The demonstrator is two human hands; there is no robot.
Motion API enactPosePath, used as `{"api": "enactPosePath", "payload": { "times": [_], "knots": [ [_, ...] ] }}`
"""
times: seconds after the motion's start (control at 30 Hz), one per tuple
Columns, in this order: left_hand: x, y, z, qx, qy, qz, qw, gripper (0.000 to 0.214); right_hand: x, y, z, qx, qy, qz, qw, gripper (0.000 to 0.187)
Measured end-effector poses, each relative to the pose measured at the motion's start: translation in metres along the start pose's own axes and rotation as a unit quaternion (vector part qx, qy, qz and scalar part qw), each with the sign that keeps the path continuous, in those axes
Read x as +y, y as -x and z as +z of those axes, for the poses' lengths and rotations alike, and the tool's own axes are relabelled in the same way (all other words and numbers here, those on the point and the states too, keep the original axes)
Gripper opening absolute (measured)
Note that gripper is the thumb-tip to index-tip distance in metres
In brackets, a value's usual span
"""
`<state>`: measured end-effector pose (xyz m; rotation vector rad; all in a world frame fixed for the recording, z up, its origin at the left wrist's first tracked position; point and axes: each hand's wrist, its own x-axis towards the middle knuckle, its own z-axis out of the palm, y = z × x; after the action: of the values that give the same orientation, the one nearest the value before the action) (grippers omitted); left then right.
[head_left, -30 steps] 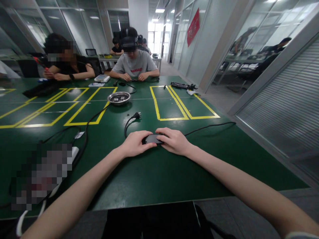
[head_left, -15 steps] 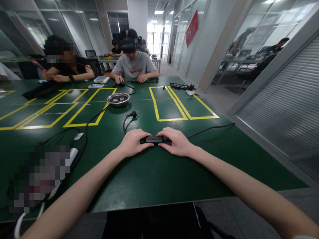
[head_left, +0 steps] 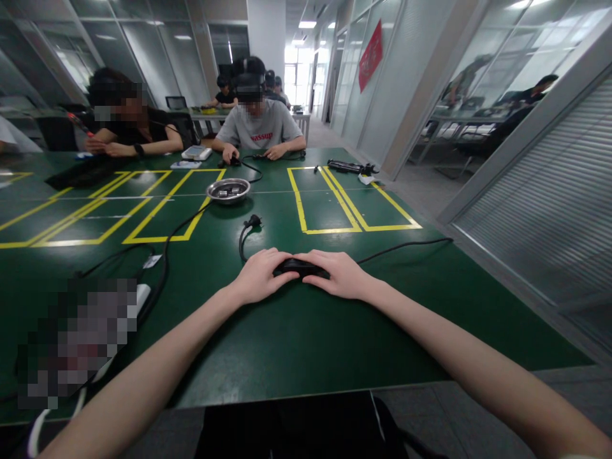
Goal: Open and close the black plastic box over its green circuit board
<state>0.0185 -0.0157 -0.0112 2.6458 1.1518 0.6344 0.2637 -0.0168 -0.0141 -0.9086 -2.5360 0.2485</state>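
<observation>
Between my two hands, low over the green table (head_left: 248, 357), is a black power adapter (head_left: 302, 269) with a rounded edge facing me. My left hand (head_left: 261, 274) pinches its left end, thumb below and fingers above. My right hand (head_left: 338, 274) grips the right end the same way, and the fingertips of both hands nearly meet, hiding much of the top. From the left side a short cord curves up to a black power plug (head_left: 253, 221) lying on the table. Another black cord (head_left: 406, 247) runs off to the right.
A metal bowl (head_left: 228, 190) with small metal parts stands beyond the plug. Yellow tape (head_left: 329, 231) marks rectangles. A folded black tripod-like object (head_left: 351, 167) lies at the far edge. Left are a white power strip (head_left: 142, 296) and cables. Two people sit across the table.
My hands have drawn closer together on the adapter, and my fingers cover more of it. The adapter looks turned, showing a different side. The plug has shifted slightly to the left.
</observation>
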Motion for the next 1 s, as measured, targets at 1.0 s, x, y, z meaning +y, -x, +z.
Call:
{"api": "enactPosePath", "payload": {
  "times": [1.0],
  "knots": [
    [-0.014, 0.001, 0.008, 0.013, 0.012, 0.07, 0.997, 0.029, 0.121, 0.034, -0.064, 0.277, 0.195, 0.451, 0.826, 0.063]
  ]
}}
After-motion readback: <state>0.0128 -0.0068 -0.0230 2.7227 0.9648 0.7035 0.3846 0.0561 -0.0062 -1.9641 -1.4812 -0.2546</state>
